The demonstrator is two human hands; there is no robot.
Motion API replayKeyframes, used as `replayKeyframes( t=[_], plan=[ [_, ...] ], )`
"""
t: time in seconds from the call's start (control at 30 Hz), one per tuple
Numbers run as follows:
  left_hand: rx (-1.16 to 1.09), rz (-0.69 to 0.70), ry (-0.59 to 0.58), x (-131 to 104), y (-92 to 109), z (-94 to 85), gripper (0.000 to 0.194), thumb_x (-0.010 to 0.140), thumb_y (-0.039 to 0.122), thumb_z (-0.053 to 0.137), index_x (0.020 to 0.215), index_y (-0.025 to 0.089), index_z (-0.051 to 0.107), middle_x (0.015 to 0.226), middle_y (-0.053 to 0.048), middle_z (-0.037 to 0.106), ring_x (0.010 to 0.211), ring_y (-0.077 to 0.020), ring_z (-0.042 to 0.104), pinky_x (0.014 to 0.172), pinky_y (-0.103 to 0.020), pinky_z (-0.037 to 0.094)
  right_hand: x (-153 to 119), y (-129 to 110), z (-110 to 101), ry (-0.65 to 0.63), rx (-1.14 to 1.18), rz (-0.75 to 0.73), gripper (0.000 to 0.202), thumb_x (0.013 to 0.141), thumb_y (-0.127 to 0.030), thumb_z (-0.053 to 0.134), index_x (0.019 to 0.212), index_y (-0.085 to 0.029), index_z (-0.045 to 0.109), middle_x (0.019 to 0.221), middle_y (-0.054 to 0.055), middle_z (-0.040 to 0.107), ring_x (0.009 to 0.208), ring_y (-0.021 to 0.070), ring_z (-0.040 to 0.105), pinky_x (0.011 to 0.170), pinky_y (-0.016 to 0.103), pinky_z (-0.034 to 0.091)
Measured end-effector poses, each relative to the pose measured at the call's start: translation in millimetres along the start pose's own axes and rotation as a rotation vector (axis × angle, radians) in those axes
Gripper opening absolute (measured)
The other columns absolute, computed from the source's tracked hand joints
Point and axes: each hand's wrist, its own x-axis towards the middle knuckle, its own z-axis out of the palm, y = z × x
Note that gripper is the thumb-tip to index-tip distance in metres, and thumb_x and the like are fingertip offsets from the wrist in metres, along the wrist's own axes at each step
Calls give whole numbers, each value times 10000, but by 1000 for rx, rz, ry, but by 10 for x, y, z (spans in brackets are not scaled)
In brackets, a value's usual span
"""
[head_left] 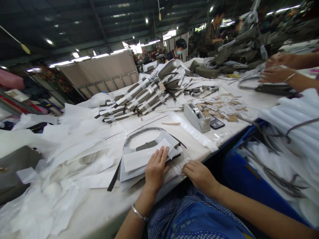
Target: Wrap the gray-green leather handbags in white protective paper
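Note:
My left hand (157, 167) lies flat, fingers stretched out, on a white wrapping sheet (139, 160). Beneath that sheet is a dark grey-green bag (147, 145), mostly covered by white paper. Its wrapped handle (139, 131) arches away from me, and a dark strap (114, 176) sticks out at the left. My right hand (199, 176) is at the table's front edge, with curled fingers closed on clear plastic (177, 165) beside the bag. Part of what those fingers grip is hidden.
A tape dispenser (196, 118) and a phone (216, 122) lie beyond my right hand, near scattered tags (221, 108). Wrapped bags (142, 96) are piled behind. Loose white sheets (64, 149) cover the left. A blue bin (239, 169) stands right, below a co-worker's hands (279, 71).

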Motion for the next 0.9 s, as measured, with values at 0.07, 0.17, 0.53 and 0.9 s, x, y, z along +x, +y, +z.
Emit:
replayKeyframes(
  t=[0.07,0.17,0.53,0.9],
  plan=[
    [-5,3,-5,-13,-7,25,772,836,98,617,1527,240,302,1518,-52,428,1341,-268,488,1102,-409,451,-51,-44,33,-12,17,3,158,945,-132,516,860,-190,637,824,57,632,799,223,553,757,363,396],
    [4,4,1,-40,-12,66,750,836,92,613,1515,245,333,1528,-25,410,1348,-269,479,1104,-415,457,-94,-55,28,-35,45,-7,168,943,-131,505,853,-185,636,819,62,635,792,230,570,730,360,417],
    [54,54,88,-91,10,140,596,905,120,550,1477,211,407,1490,5,455,1284,-276,543,1050,-423,514,1298,432,-581,-62,279,-60,288,1017,-313,436,1141,-239,685,1114,79,714,1019,221,649,922,353,490],
    [38,59,106,-96,-10,196,520,923,119,499,1434,211,472,1445,23,512,1269,-242,558,1036,-388,524,1827,710,159,-324,112,-198,255,979,-283,517,1110,-182,711,1174,141,704,1256,324,534,1090,585,314]
  ],
)
